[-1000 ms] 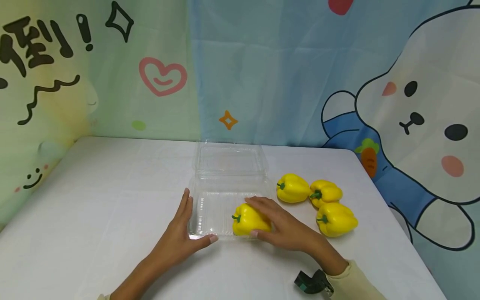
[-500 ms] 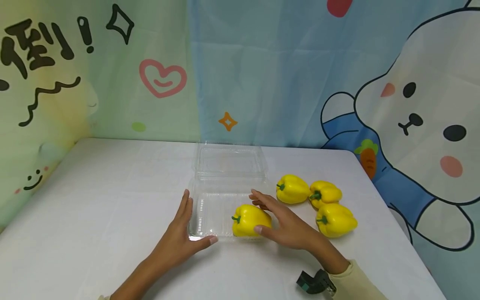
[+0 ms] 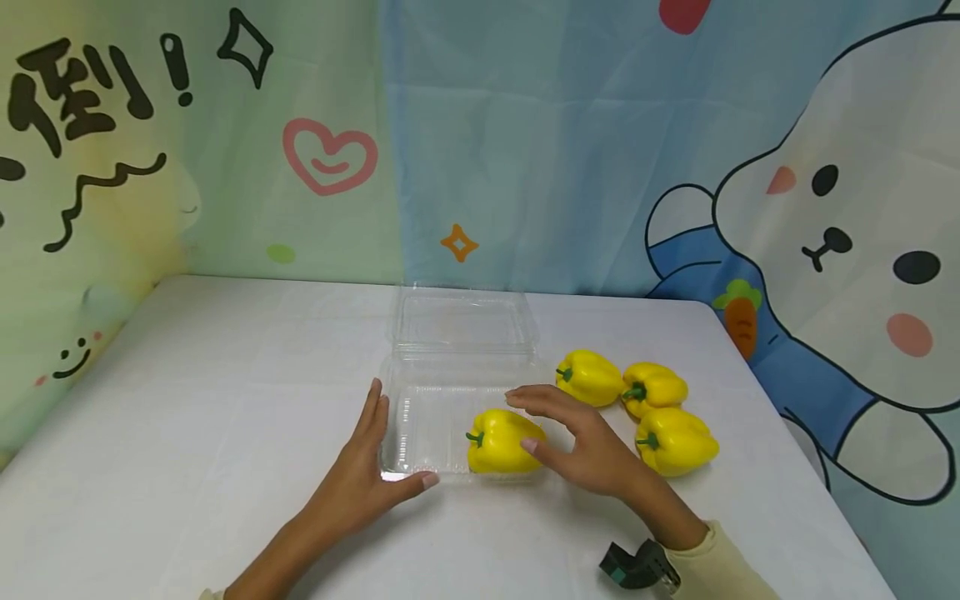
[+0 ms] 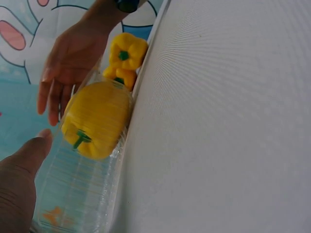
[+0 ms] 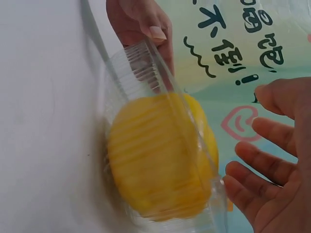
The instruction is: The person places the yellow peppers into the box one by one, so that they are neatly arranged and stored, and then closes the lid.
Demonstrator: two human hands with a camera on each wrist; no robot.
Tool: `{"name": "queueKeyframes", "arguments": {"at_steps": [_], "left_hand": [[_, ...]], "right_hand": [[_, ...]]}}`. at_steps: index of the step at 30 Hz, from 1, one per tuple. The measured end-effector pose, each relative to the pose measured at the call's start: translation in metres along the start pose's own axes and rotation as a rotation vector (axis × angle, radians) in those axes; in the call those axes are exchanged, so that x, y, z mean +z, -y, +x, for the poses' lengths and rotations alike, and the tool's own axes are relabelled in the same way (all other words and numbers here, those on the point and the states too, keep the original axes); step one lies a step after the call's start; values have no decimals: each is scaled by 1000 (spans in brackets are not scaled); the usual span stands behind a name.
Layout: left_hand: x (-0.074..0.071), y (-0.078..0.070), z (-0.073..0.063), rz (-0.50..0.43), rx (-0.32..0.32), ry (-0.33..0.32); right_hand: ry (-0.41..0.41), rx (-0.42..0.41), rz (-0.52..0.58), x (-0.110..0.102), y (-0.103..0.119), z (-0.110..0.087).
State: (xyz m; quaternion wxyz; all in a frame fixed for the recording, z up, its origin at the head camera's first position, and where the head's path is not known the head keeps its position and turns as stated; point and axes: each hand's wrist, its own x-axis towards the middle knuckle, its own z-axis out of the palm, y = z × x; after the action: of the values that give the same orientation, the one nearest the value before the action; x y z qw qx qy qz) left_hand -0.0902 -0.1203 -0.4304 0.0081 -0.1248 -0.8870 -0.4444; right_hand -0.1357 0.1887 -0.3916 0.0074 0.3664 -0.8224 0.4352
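A clear plastic clamshell box lies opened out on the white table, its lid folded back. One yellow bell pepper lies on its side in the base's right front part, green stem pointing left. My left hand rests along the box's left side, fingers extended and thumb by the front edge. Above the pepper's right side hovers my right hand, fingers spread and holding nothing. The right wrist view shows those fingers apart from the pepper, which is seen through the ribbed wall.
Three more yellow peppers sit close together on the table, right of the box. A dark device is at the right sleeve. Behind the table hangs a printed cloth backdrop.
My right hand has let go of the pepper in the box and drawn back slightly to the right. The left hand and the box have stayed in place.
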Motion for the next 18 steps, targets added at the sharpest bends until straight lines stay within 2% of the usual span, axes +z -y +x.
{"name": "queueKeyframes", "arguments": {"at_steps": [4, 14, 18], "left_hand": [[0, 0, 1, -1, -1, 1], [1, 0, 1, 3, -5, 1], [0, -1, 1, 10, -8, -2]], "right_hand": [[-51, -17, -11, -4, 0, -1], [-95, -25, -78, -18, -2, -2], [-136, -51, -89, -26, -6, -3]]}}
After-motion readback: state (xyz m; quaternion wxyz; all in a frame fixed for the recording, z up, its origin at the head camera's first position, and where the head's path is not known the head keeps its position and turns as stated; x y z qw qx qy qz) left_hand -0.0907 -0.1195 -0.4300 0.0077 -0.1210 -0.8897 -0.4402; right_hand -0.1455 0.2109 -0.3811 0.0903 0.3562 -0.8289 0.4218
